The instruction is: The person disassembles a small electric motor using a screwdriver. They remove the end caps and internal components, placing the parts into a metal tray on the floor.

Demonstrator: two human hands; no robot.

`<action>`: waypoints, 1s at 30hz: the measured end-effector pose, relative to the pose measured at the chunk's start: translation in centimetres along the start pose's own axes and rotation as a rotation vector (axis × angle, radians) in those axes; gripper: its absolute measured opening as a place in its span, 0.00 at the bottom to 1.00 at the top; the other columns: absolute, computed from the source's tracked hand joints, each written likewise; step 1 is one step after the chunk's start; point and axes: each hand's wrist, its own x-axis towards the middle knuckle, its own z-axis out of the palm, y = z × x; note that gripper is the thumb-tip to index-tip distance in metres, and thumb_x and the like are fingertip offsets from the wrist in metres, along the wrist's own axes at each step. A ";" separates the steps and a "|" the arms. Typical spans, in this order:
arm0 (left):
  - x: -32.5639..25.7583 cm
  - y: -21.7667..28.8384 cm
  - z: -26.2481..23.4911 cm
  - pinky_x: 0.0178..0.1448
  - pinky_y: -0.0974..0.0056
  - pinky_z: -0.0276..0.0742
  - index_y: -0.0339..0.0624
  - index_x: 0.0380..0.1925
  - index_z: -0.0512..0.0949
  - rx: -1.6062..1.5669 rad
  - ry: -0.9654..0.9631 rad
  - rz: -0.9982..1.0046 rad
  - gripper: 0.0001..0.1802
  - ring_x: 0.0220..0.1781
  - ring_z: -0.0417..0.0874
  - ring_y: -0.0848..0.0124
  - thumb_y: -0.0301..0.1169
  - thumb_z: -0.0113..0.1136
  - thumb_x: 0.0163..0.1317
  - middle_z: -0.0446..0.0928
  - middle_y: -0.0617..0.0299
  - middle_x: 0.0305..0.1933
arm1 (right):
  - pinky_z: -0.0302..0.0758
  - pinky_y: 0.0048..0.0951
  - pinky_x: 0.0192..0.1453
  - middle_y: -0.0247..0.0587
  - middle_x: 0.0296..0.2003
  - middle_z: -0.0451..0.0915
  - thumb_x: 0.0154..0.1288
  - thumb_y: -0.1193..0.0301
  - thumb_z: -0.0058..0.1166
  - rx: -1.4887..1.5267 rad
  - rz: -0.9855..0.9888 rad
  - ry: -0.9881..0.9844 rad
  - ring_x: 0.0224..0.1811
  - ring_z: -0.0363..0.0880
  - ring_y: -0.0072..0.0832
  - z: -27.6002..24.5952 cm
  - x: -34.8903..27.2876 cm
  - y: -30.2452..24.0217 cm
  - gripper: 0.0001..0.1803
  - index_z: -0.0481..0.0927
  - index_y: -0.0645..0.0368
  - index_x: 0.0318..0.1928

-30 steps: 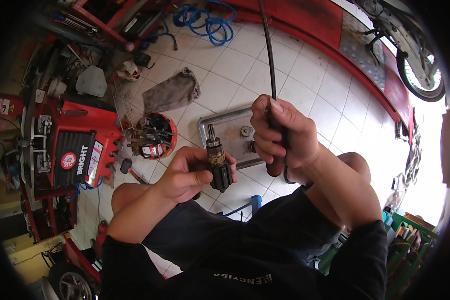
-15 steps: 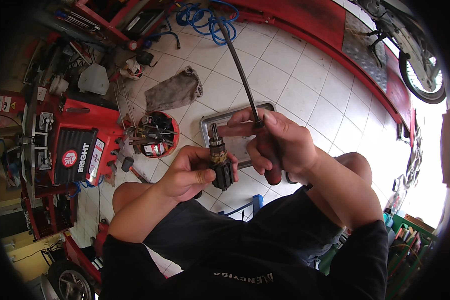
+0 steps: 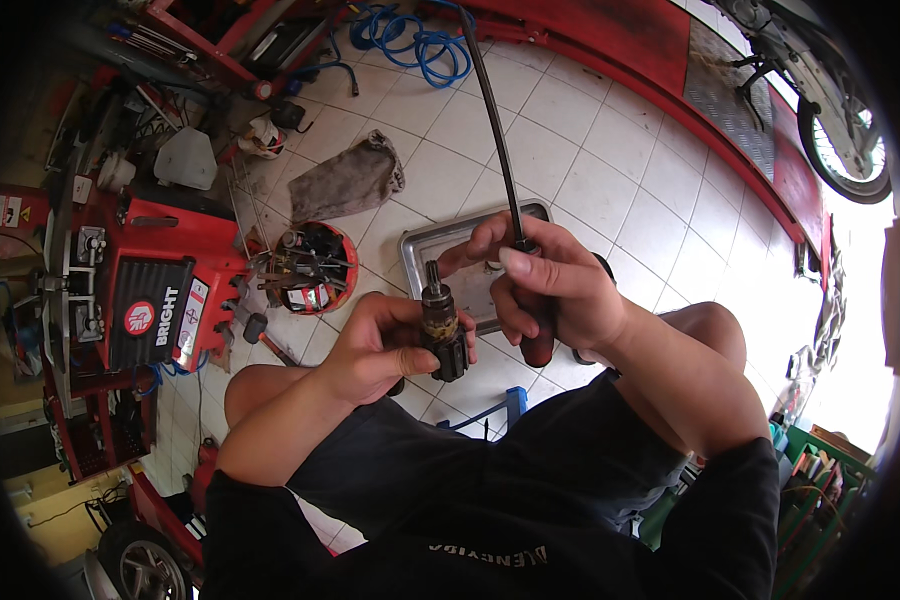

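Red-handled and long in the shaft, what I take to be a screwdriver (image 3: 500, 140) leans far and left in the right hand (image 3: 570, 290), and that lean is the change on my feed: a second ago it stood closer to upright with the forefinger curled in, whereas now the forefinger reaches left beside the narrow toothed tip of what looks like a motor armature (image 3: 440, 325). The shaft is clear of that tip, so I judge that the fingertip, rather than the tool, is attending to it; whether they touch I cannot tell. The left hand (image 3: 370, 350) has its thumb and fingers clamped round the armature's dark ribbed body, toothed end pointing far, while the right's other fingers curl round the handle. Beyond both I see a metal tray (image 3: 435, 245) on the pale tiled floor (image 3: 610, 180). Left of it sit a red tub (image 3: 354, 262) of tools, a grey rag (image 3: 348, 178) and, nearer, a hammer (image 3: 256, 326). A red machine (image 3: 130, 250) fills the left; far right, a motorcycle (image 3: 845, 140) stands by a red platform (image 3: 660, 80).
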 end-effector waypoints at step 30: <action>0.4 0.8 0.8 0.53 0.65 0.79 0.28 0.47 0.82 0.800 -0.020 0.218 0.24 0.47 0.88 0.66 0.24 0.78 0.49 0.86 0.50 0.45 | 0.70 0.17 0.30 0.41 0.51 0.84 0.55 0.76 0.75 -0.581 -0.116 -0.159 0.30 0.76 0.14 -0.1 -0.5 -0.1 0.25 0.79 0.65 0.53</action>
